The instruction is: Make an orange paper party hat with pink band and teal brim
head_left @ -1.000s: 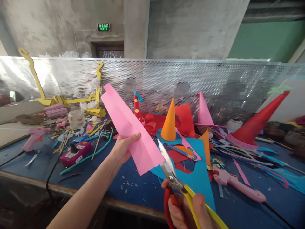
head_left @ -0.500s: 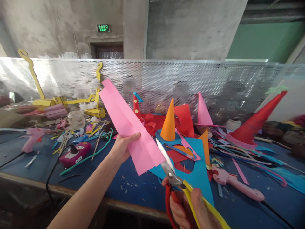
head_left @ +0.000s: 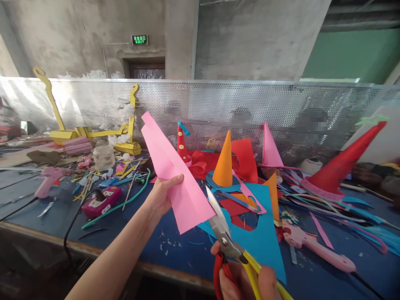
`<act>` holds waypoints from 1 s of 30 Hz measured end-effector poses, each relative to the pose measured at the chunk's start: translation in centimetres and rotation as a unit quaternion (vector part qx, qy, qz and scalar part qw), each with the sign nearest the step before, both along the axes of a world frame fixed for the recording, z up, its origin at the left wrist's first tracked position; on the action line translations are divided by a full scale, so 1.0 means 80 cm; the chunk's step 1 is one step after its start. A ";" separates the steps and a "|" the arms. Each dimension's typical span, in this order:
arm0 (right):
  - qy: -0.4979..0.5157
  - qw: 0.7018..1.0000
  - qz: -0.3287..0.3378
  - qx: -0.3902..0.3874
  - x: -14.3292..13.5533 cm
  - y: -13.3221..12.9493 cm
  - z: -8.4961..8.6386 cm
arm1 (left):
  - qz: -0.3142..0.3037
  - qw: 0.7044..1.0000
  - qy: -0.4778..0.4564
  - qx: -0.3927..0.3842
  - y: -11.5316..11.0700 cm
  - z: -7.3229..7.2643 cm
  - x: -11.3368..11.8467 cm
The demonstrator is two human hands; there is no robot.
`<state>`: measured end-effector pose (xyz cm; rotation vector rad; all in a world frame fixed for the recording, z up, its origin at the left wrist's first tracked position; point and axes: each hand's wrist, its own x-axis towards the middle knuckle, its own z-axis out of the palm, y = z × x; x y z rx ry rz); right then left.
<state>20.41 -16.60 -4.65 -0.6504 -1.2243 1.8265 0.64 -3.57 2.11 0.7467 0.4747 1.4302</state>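
Pink sheet [head_left: 189,189] tipped slightly. Left hand [head_left: 161,193] pinches its middle; right hand [head_left: 239,271] grips scissors [head_left: 224,241] by sheet's corner. Hold still, snip slow.

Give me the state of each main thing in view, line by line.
Left hand: gripping pink sheet
Pink sheet: creased, raised
Right hand: gripping scissors
Scissors: handles spread, blades at pink sheet's corner
Orange cone: upright
Large red hat: leaning
Blue sheet: partly cut away
Magenta power block: plug inserted
Exit sign: lit
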 end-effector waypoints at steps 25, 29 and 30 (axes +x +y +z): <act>0.015 0.998 -0.055 0.012 -0.005 0.004 -0.009 | -0.025 0.998 0.036 0.046 -0.004 -0.008 0.003; 0.019 1.000 -0.001 0.016 -0.001 0.013 -0.018 | -0.023 0.998 0.032 0.045 -0.006 -0.006 0.002; 0.032 0.999 0.018 0.010 -0.001 0.014 -0.018 | -0.024 0.998 0.032 0.046 -0.006 -0.006 0.002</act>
